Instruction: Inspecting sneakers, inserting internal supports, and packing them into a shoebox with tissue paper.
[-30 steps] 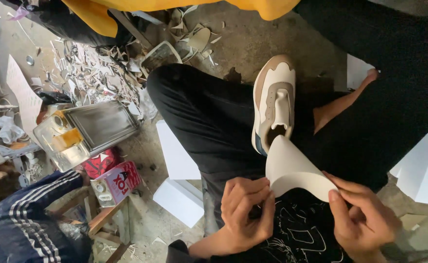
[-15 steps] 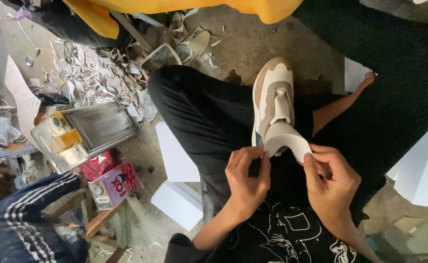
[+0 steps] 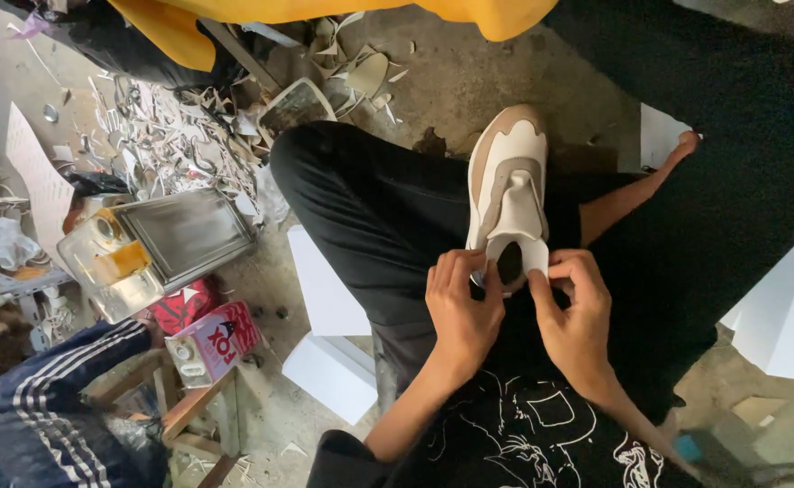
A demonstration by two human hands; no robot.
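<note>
A white and tan shoe upper [image 3: 508, 185] lies on my lap, toe pointing away, over black trousers [image 3: 374, 208]. My left hand [image 3: 462, 312] pinches the left side of its heel opening. My right hand [image 3: 573, 316] pinches the right side. Between the fingers a curved white strip [image 3: 534, 255] is wrapped around the heel end of the shoe. Both hands press this strip against the shoe.
A metal tray [image 3: 185, 235] and a yellow-lidded tin [image 3: 112, 262] sit at left among scraps [image 3: 171, 145]. Small red cartons [image 3: 212, 339] rest on a wooden stool. White sheets [image 3: 325, 289] lie on the floor. Another person's striped sleeve [image 3: 45, 407] is at bottom left.
The white strip was held loose above my lap; both hands have carried it forward and wrapped it around the shoe's heel opening.
</note>
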